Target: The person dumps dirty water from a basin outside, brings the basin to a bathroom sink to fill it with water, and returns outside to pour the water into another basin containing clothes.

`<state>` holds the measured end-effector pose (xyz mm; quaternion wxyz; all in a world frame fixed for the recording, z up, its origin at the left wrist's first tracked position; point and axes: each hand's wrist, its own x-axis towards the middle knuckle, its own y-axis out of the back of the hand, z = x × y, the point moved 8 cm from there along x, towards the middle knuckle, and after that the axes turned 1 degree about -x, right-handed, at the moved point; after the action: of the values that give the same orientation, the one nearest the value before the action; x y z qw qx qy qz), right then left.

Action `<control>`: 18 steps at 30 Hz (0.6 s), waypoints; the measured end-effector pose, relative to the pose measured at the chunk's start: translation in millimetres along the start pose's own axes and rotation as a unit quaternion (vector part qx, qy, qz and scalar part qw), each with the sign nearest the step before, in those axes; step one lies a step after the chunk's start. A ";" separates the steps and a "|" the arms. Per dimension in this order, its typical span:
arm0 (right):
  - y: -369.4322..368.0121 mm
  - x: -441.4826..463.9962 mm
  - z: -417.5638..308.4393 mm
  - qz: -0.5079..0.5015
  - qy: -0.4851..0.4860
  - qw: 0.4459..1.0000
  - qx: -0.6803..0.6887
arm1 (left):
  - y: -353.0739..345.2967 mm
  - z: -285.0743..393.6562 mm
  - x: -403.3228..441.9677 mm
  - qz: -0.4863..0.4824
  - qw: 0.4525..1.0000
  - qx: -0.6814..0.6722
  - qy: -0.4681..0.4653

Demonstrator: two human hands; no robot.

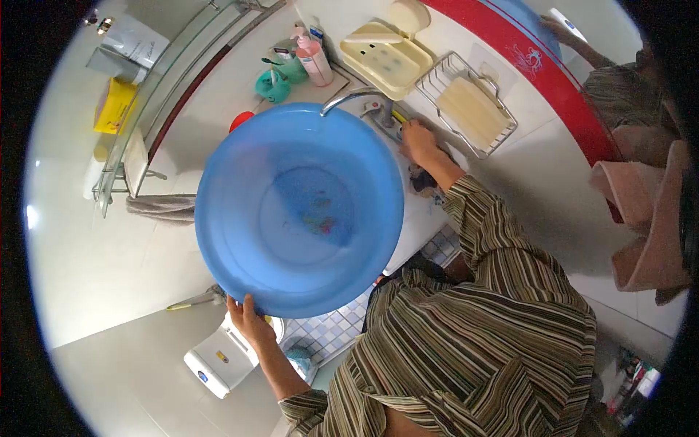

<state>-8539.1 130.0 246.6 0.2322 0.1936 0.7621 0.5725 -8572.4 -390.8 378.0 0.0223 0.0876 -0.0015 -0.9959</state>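
Observation:
A large blue plastic basin (291, 288) sits tilted over the sink, beneath the curved metal faucet (354, 95). Some coloured marks show on its bottom. My left hand (250, 323) grips the basin's near-left rim, thumb and fingers around the edge. Beside the faucet's base, on the far right of the basin, is my right hand (421, 142). Its fingers are curled down next to a yellow strip-like thing (400, 116); what they hold is partly hidden. Dark cloth (422, 180) lies under my right wrist on the sink counter (419, 222).
Behind the basin stand a pink pump bottle (313, 58) and green cups (273, 86). A cream soap dish (386, 58) and a wire rack (473, 105) holding a yellowish block are at the back right. Glass shelf (167, 80) at left; toilet (222, 357) below; towel (641, 211) at right.

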 end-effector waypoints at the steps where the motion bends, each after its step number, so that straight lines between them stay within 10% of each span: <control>1: -1.2 2.8 0.6 0.002 0.003 1.000 0.001 | -0.3 1.0 -0.4 0.006 1.000 0.003 -0.002; 13: 7.2 2.2 4.0 -0.014 0.076 0.997 -0.018 | -11.3 13.6 -7.6 0.015 1.000 -0.017 0.016; 18: 50.3 -26.4 -24.6 0.196 0.179 0.964 -0.021 | -5.4 8.4 -2.5 0.019 1.000 -0.016 0.005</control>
<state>-8530.2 109.5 304.3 -0.0210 0.2288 0.7259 0.6483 -8571.6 -385.3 386.7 0.0423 0.0921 0.0131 -0.9948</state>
